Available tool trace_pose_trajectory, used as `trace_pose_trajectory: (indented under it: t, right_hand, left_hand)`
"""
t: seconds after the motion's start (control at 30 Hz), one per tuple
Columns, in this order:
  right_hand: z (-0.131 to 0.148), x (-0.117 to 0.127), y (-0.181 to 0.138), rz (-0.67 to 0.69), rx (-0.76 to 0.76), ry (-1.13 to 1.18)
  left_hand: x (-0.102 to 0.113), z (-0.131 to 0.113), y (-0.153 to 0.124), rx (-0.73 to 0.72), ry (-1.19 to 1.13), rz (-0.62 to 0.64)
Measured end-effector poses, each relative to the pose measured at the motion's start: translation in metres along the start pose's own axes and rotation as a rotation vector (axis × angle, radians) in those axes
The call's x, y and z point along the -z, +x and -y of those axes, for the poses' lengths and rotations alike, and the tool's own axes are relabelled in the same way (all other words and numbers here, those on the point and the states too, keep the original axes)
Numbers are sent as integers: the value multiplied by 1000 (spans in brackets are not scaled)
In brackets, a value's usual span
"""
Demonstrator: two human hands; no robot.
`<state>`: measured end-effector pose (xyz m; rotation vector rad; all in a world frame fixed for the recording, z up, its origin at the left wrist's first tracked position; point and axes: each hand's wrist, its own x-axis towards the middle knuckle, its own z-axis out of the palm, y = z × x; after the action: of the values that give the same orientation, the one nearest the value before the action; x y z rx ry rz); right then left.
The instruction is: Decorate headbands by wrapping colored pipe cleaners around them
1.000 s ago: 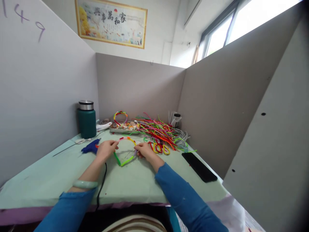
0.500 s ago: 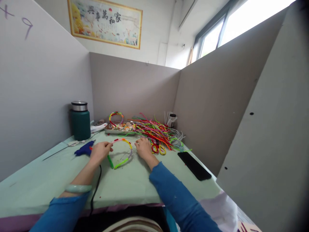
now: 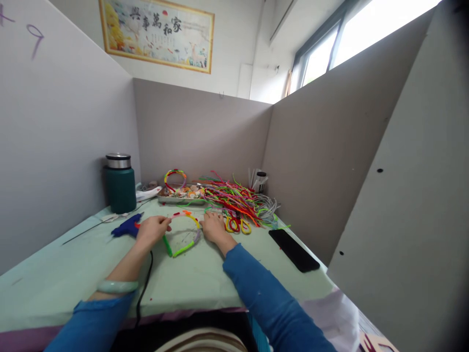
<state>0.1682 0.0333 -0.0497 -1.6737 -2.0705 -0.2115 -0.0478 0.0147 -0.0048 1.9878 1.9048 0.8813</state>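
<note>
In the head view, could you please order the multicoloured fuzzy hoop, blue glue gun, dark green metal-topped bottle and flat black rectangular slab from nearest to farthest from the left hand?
1. Multicoloured fuzzy hoop, pinched by the left hand.
2. Blue glue gun, just to its left.
3. Dark green bottle, back left.
4. Flat black slab, far right.

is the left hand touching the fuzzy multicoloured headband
Touching. The head view shows the left hand pinching the headband at its side: the pink stretch runs into the fingertips above, and the dark green end comes out below.
</note>
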Motion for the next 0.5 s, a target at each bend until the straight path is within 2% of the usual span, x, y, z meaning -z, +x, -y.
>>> trace_pose_trajectory:
  t: [0.17,0.33,0.4,0.5]
  right_hand:
    - [5,7,-3,10,97,103]
    - [-1,0,2,44,188,227]
    - [-9,-3,7,-26,131,274]
    - [-31,-3,19,-254,-68,412]
  left_hand:
    - [-1,1,-1,-16,12,11]
    - [1,-3,-3,13,47,41]
    - [2,-5,-3,19,55,51]
    - [2,-5,-4,21,52,53]
